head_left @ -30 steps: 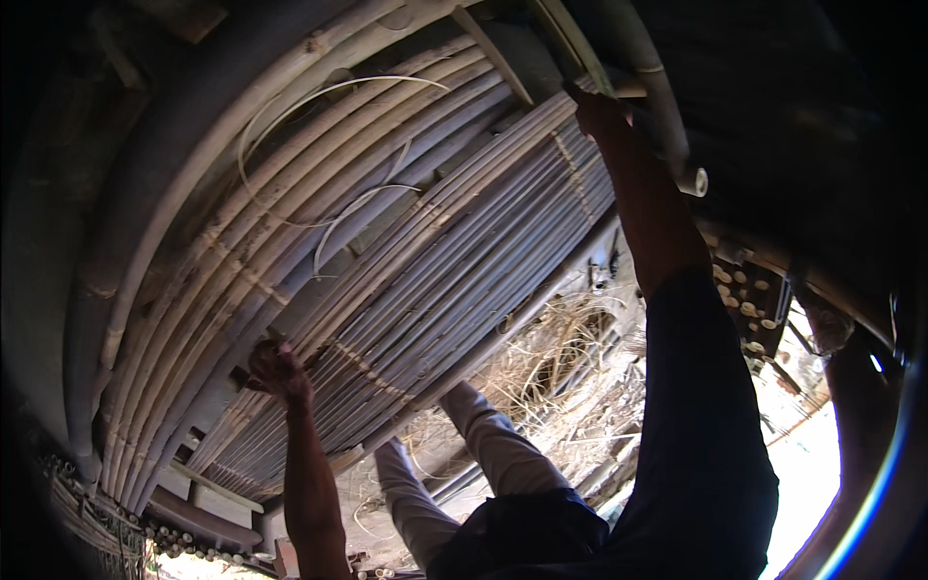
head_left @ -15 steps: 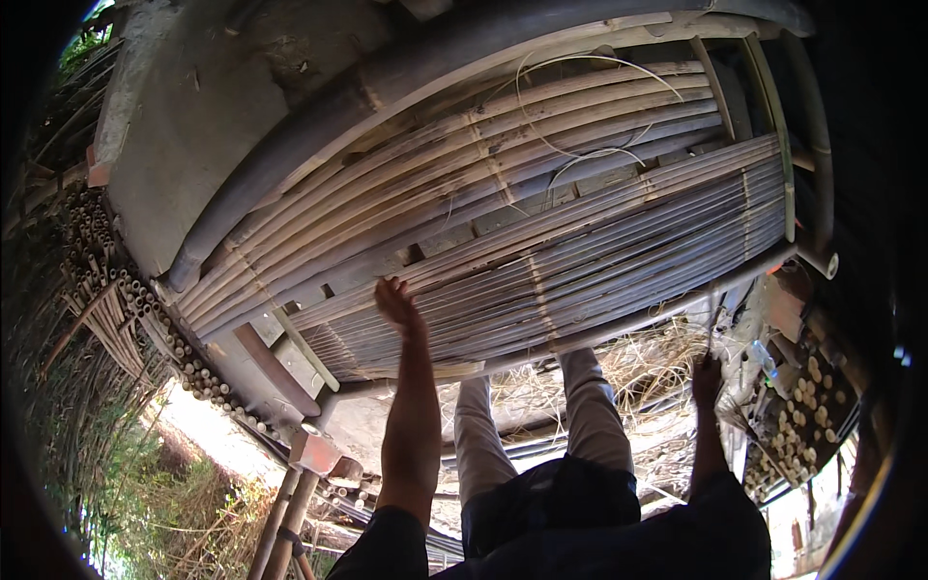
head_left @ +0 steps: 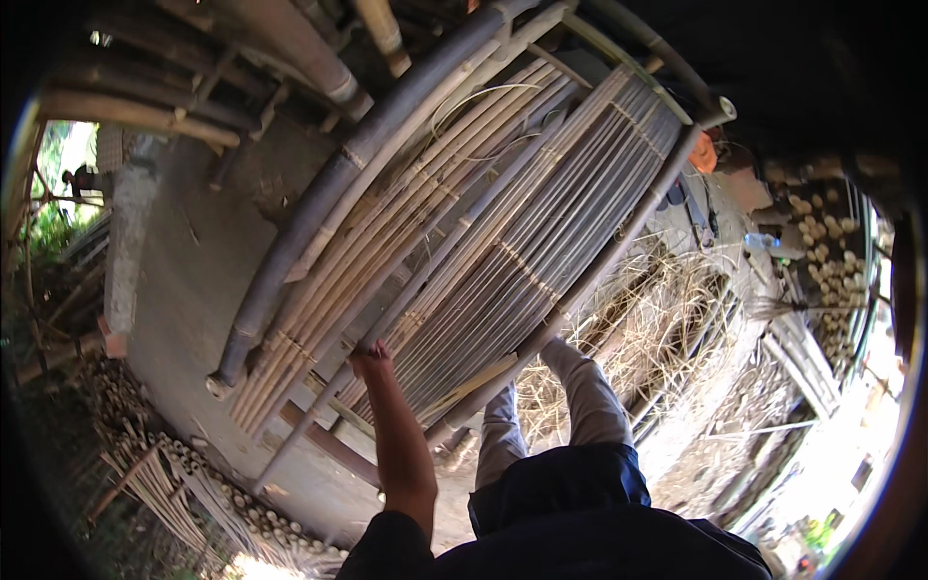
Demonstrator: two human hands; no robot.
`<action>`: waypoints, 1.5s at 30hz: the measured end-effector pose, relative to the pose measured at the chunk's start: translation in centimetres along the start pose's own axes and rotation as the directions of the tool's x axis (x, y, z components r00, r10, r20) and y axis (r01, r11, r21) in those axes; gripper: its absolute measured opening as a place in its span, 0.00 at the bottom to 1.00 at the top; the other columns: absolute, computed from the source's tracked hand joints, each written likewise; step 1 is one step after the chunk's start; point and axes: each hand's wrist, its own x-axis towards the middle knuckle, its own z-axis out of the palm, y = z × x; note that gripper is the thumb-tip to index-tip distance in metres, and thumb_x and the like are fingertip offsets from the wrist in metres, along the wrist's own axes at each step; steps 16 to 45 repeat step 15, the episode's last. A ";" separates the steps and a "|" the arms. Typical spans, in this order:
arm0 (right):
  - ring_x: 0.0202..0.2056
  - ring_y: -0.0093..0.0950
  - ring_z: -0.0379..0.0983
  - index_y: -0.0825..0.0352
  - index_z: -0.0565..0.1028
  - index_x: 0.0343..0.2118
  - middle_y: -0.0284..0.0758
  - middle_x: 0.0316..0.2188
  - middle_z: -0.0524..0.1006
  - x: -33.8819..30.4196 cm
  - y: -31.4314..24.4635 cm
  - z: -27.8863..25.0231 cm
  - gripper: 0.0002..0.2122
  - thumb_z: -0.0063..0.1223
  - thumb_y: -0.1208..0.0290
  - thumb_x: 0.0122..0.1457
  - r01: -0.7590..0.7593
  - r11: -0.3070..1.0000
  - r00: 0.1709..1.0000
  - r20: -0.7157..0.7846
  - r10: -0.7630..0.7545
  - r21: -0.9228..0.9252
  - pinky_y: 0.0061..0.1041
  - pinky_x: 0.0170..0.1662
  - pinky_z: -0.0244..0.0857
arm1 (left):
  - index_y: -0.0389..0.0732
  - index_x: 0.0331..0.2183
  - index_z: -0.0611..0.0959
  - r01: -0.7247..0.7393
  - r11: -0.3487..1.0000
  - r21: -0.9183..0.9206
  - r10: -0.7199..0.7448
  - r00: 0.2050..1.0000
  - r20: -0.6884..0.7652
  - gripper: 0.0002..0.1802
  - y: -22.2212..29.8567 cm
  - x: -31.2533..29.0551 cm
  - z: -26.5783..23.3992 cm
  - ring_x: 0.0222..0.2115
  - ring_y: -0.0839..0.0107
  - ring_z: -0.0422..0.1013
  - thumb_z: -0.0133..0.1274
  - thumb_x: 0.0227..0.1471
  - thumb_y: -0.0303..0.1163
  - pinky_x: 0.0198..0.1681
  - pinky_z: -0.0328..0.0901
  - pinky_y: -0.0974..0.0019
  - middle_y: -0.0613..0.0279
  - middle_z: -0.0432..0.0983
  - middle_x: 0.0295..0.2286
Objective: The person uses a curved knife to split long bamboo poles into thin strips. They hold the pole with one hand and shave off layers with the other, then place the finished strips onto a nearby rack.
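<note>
My left hand [head_left: 372,360] is closed around a long grey-brown bamboo pole [head_left: 411,290]. The pole lies lengthwise over a bamboo slat bench, and its near-left end sticks out past the slats. On its right are thin, closely set slats [head_left: 541,237], bound crosswise with pale lashing. Wider bamboo slats [head_left: 372,232] lie on the other side, beyond a gap. A loop of pale bamboo strip [head_left: 454,106] rests on the far part of these. My right hand and forearm are out of the picture.
A thick dark bamboo rail [head_left: 319,193] edges the far-left side, and a thinner front rail [head_left: 619,237] runs close to my legs. Pale shavings [head_left: 667,329] litter the ground at right. Cut bamboo ends [head_left: 826,242] are stacked farther right, with more bamboo [head_left: 222,493] at lower left.
The view has turned, so the bench slants more steeply. My left hand, formerly open above the slats, now grips the pole lying across them. My right hand has left the picture.
</note>
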 end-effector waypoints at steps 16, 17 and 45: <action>0.40 0.46 0.78 0.75 0.77 0.35 0.55 0.33 0.79 0.5 -0.4 0.6 0.27 0.63 0.50 0.45 0.575 0.721 0.818 -0.297 -0.493 0.387 0.41 0.43 0.70 | 0.51 0.15 0.60 -0.192 0.574 -0.796 0.784 -0.150 0.602 0.29 24.9 -46.8 -13.9 0.13 0.77 0.49 0.41 0.64 0.54 0.14 0.49 0.71 0.73 0.50 0.11; 0.40 0.46 0.78 0.75 0.77 0.35 0.55 0.33 0.79 0.5 -0.4 0.6 0.27 0.63 0.50 0.45 0.575 0.721 0.818 -0.297 -0.493 0.387 0.41 0.43 0.70 | 0.51 0.15 0.60 -0.192 0.574 -0.796 0.784 -0.150 0.602 0.29 24.9 -46.8 -13.9 0.13 0.77 0.49 0.41 0.64 0.54 0.14 0.49 0.71 0.73 0.50 0.11; 0.40 0.46 0.78 0.75 0.77 0.35 0.55 0.33 0.79 0.5 -0.4 0.6 0.27 0.63 0.50 0.45 0.575 0.721 0.818 -0.297 -0.493 0.387 0.41 0.43 0.70 | 0.51 0.15 0.60 -0.192 0.574 -0.796 0.784 -0.150 0.602 0.29 24.9 -46.8 -13.9 0.13 0.77 0.49 0.41 0.64 0.54 0.14 0.49 0.71 0.73 0.50 0.11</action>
